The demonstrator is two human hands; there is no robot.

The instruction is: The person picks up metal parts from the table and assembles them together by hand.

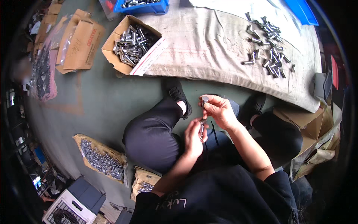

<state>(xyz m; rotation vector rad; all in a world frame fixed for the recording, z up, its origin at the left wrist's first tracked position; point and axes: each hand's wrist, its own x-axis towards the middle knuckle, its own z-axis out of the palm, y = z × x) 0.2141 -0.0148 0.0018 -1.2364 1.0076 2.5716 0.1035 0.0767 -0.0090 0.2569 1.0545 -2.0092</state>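
Note:
Between the thumb and fingers of my right hand [222,113] is a shiny metal pin [204,99] with a round flat head, held head up. Just below and to the left, my left hand [193,141] is closed around another small metal piece [202,128], mostly hidden by the fingers; its exact shape cannot be made out. Both hands are close together above my lap, nearly touching at the pin's lower end. On the cloth-covered surface ahead, several similar metal pins [275,56] lie scattered at the right.
An open cardboard box [112,56] full of metal pins stands at the cloth's [209,44] left end. Blue bins [164,7] sit at the far edge. Trays of small metal parts [100,158] lie on the floor at lower left, near a grey-white machine [80,199]. Cardboard [304,119] leans at right.

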